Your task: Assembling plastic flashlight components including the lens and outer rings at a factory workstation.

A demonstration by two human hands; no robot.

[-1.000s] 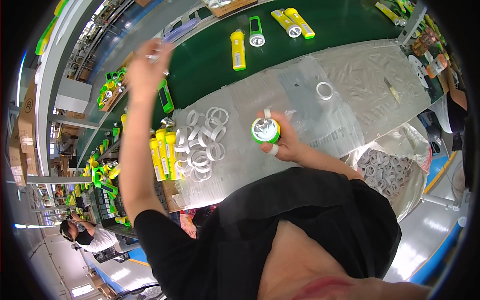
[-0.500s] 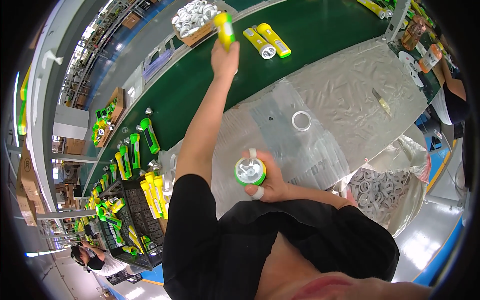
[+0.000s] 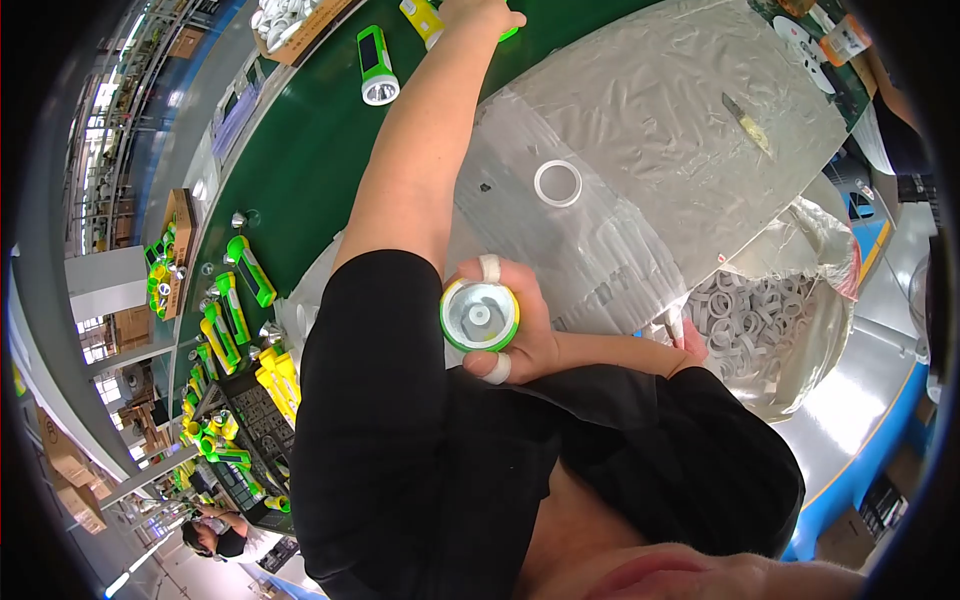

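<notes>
My left arm stretches up over the green work surface, and my left hand [image 3: 482, 12] is at the upper edge of the picture. Its fingers are mostly cut off there. Beside it lies a yellow flashlight [image 3: 421, 20], and a green end of another thing shows under the hand. Farther left lies a green flashlight [image 3: 378, 68] with a dark panel and its lens towards me. Close to my chest, my right hand [image 3: 528, 315] is closed round a flashlight [image 3: 480, 314], seen end-on with its round reflector face up and a green-yellow rim. White tape wraps its thumb and a finger.
A white ring [image 3: 558, 184] and a knife [image 3: 748, 125] lie on the grey covering [image 3: 660, 90]. At right, a sack [image 3: 830, 345] holds many rings. More flashlights [image 3: 225, 310] and a black crate [image 3: 255, 410] stand at left. A box of white rings [image 3: 300, 38] is beyond.
My left hand has moved up to the picture's edge, and the flashlight it carried is no longer seen in it. A green flashlight now lies left of it. The whole view has shifted.
</notes>
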